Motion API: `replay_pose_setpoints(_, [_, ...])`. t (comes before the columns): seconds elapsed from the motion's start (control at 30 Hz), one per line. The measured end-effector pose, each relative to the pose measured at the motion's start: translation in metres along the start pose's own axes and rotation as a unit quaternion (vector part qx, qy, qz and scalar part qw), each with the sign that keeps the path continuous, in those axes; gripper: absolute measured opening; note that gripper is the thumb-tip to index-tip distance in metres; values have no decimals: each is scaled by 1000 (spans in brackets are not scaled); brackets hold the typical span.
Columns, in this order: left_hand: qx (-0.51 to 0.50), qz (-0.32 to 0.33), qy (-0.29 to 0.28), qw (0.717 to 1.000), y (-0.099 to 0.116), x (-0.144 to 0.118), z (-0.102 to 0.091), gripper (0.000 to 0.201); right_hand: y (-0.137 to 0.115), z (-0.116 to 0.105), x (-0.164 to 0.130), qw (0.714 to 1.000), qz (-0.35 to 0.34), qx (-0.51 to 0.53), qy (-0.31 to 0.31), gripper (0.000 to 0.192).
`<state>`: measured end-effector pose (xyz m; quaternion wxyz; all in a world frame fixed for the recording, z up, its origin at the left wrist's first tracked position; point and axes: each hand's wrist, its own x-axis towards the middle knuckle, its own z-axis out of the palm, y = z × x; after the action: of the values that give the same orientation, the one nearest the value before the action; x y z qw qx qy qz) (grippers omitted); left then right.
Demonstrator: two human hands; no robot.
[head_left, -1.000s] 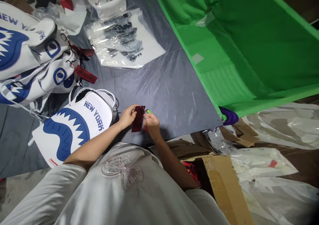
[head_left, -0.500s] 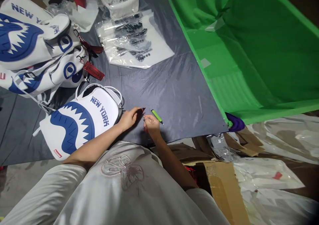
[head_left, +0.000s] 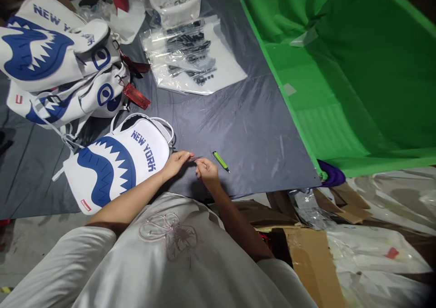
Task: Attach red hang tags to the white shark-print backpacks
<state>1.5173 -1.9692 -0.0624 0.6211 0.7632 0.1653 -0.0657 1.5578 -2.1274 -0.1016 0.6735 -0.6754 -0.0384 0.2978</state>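
Grey plastic sheet (head_left: 238, 117), glossy and creased, beside green cloth (head_left: 357, 72). Left hand (head_left: 177, 161) and right hand (head_left: 206, 169) each pinch one end of a thin strip (head_left: 195, 158) (too slight to identify) just above the sheet. Green pen (head_left: 220, 161) lies near; white shark-print bag (head_left: 116, 162) left.

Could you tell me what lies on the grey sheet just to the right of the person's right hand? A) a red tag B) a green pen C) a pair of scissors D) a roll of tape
B: a slim green pen lies on the grey sheet just beside the right hand, not touching it.
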Motion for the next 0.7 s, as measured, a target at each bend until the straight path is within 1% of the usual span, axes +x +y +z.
replay_pose_setpoints(0.13, [-49,-22,45,998,-10,0,2,34,4,12,-4,999,-22,-29,-12,31])
replay_pose_setpoints(0.23, [-66,-33,108,991,-20,-6,6,29,4,20,-7,997,-50,-63,-9,26])
replay_pose_setpoints(0.33, [-65,-47,183,980,-30,-12,12,23,-1,22,-10,989,-98,-105,24,20])
replay_pose_setpoints(0.4, [-50,-58,216,973,-34,-17,19,19,-4,19,-8,983,-121,-129,52,22])
replay_pose_setpoints(0.47, [-26,-64,226,972,-36,-24,30,16,-6,16,0,978,-128,-149,66,23])
replay_pose_setpoints(0.53, [0,-64,209,976,-39,-34,43,13,-4,15,13,977,-125,-163,57,21])
replay_pose_setpoints(0.6, [19,-67,182,981,-44,-42,53,11,0,16,31,979,-113,-169,29,18])
replay_pose_setpoints(0.63, [27,-74,175,981,-48,-43,56,13,2,18,40,980,-104,-170,10,18])
replay_pose_setpoints(0.7, [41,-96,181,978,-60,-37,52,21,6,24,59,982,-85,-168,-26,18])
